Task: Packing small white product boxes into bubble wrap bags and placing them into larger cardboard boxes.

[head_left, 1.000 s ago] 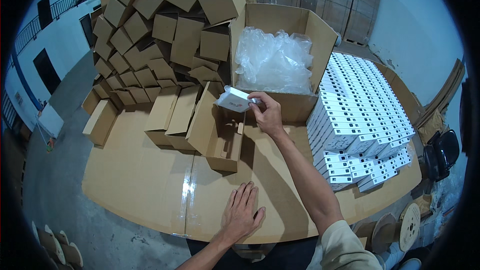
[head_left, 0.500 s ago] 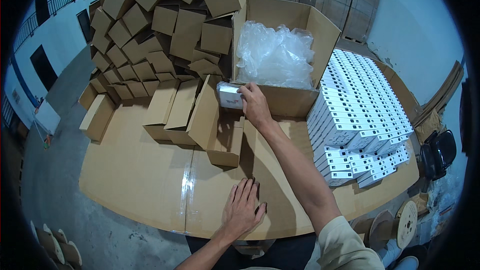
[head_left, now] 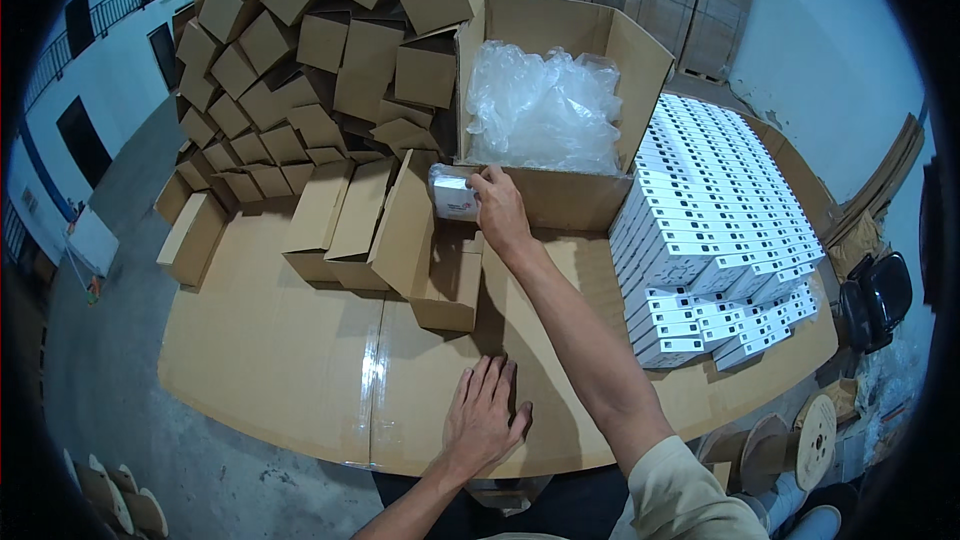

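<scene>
My right hand grips a small white box by its right end, its fingers closed on it. The white box is above the far end of an open brown carton; whether it touches the carton I cannot tell. My left hand lies flat on the cardboard-covered table, fingers stretched out and holding nothing. Left of the open carton stand more narrow brown cartons, side by side. Behind my right hand sits a large cardboard box holding crumpled clear plastic bags.
Many white boxes are stacked in rows on the right. A tall heap of brown cartons rises at the far left, with a single carton near the table's left edge. Cable spools and a black chair stand off to the right.
The view has shifted slightly. My right hand still grips the white box in nearly the same place over the carton, and my left hand stays flat on the table.
</scene>
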### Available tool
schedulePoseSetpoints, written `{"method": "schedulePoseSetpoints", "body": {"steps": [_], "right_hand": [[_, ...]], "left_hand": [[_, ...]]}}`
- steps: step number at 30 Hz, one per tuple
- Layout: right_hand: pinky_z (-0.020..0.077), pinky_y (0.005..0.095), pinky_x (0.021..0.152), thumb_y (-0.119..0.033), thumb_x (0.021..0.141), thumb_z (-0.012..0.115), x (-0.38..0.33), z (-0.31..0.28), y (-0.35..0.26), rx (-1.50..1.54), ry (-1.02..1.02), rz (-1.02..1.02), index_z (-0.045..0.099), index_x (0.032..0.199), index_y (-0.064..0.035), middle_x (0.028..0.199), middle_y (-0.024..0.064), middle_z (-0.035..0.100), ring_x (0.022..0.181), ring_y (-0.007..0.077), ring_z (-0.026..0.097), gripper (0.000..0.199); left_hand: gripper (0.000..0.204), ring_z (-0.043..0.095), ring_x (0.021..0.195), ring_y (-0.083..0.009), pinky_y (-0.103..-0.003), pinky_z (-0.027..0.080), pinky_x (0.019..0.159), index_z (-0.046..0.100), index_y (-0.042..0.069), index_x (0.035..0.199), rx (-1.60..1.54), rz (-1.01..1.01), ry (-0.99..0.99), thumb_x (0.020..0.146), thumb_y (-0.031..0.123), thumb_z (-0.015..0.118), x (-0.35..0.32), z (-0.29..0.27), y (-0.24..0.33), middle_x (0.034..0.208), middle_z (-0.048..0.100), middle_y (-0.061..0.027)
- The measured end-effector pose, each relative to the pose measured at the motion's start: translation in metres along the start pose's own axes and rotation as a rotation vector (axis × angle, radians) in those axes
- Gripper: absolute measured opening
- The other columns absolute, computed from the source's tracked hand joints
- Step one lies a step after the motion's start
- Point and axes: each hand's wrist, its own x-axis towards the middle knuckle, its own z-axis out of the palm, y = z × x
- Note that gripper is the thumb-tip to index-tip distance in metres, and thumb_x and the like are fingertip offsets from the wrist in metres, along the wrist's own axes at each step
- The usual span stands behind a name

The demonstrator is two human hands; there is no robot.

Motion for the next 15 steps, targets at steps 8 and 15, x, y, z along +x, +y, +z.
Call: {"method": "schedulePoseSetpoints", "body": {"steps": [8, 15], "right_hand": [[0.0529, 0.0434, 0.087, -0.005, 0.082, 0.066, -0.007, 0.008, -0.012, -0.187, -0.211, 0.149, 0.074, 0.105, -0.0084, 0.104, 0.0112, 0.061, 0.099, 0.0338, 0.06, 0.024], [0.0507, 0.0521, 0.09, -0.014, 0.088, 0.058, -0.011, 0.0, -0.006, -0.051, -0.248, 0.12, 0.072, 0.112, -0.0073, 0.116, 0.0142, 0.056, 0.103, 0.0386, 0.058, 0.028]], "left_hand": [[0.064, 0.037, 0.14, -0.0366, -0.05, 0.026, 0.119, 0.046, -0.002, 0.141, 0.001, -0.031, -0.019, 0.091, 0.034, 0.063, -0.001, -0.002, 0.001, 0.145, 0.045, -0.0219], [0.066, 0.037, 0.141, -0.0368, -0.05, 0.025, 0.12, 0.044, -0.002, 0.143, -0.007, -0.017, -0.024, 0.091, 0.034, 0.063, 0.0, -0.002, 0.0, 0.146, 0.045, -0.0213]]}}
